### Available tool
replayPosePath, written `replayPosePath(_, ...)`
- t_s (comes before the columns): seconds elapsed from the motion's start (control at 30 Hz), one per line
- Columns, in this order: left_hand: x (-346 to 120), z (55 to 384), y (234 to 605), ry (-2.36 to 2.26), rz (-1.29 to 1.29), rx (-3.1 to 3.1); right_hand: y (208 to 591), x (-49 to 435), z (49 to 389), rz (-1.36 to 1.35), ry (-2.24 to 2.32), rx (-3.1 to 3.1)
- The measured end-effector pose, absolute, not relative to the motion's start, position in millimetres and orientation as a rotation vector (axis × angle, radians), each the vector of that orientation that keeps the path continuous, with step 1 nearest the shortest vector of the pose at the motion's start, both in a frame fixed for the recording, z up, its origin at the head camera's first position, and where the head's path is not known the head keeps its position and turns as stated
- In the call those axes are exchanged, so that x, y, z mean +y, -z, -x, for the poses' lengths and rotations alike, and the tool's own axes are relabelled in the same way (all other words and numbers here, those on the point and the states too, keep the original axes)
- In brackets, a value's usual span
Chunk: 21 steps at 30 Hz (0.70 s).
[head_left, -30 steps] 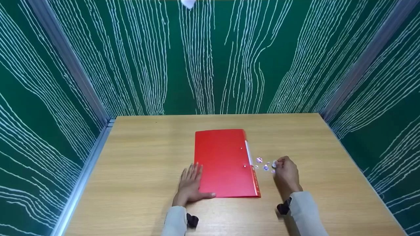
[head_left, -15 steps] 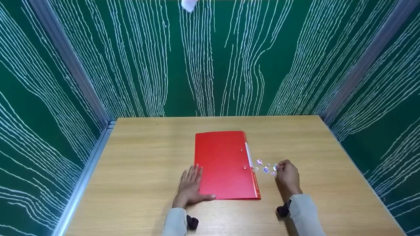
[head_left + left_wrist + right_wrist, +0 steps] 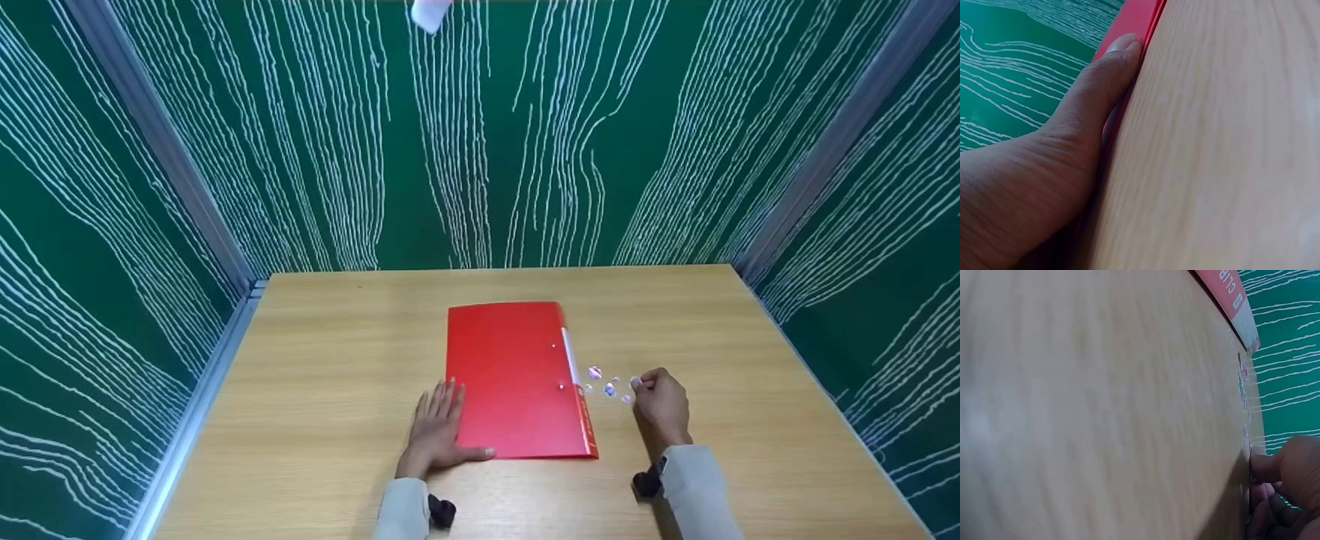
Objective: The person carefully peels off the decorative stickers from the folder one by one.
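A red clip file (image 3: 510, 360) lies closed on the wooden table, its labelled spine facing right. My left hand (image 3: 436, 436) rests flat at its lower left corner, fingers spread along the left edge and thumb on the cover. In the left wrist view the thumb (image 3: 1123, 48) presses down by the file's edge. To the right of the spine, my right hand (image 3: 664, 405) pinches a small shiny sticker (image 3: 635, 381) between thumb and fingertips. Several similar stickers (image 3: 610, 390) are scattered between that hand and the file. The right wrist view hides most of the pinched sticker behind the fingers.
The table (image 3: 337, 360) is wood-grained and meets green walls (image 3: 420, 225) with white wavy lines at the back and sides. Metal frame posts (image 3: 180, 165) stand in the corners. A pale object (image 3: 430, 13) hangs at the top of the head view.
My right hand has drawn slightly right, away from the loose stickers, with the pinched sticker tilting in its fingertips. My left hand and the clip file have stayed put.
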<state>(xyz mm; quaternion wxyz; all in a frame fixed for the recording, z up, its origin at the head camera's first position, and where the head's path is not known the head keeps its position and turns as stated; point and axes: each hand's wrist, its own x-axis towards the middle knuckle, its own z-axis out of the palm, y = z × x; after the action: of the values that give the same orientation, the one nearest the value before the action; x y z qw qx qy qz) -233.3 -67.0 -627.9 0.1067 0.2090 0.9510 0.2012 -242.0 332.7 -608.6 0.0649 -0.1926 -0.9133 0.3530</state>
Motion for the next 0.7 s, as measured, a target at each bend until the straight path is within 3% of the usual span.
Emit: replayPosePath(0.7, -68.4, 235.0, 626.3, -0.569, -0.616, 2.814, 611.5, 332.5, 244.6, 0.562, -1.003, -2.707)
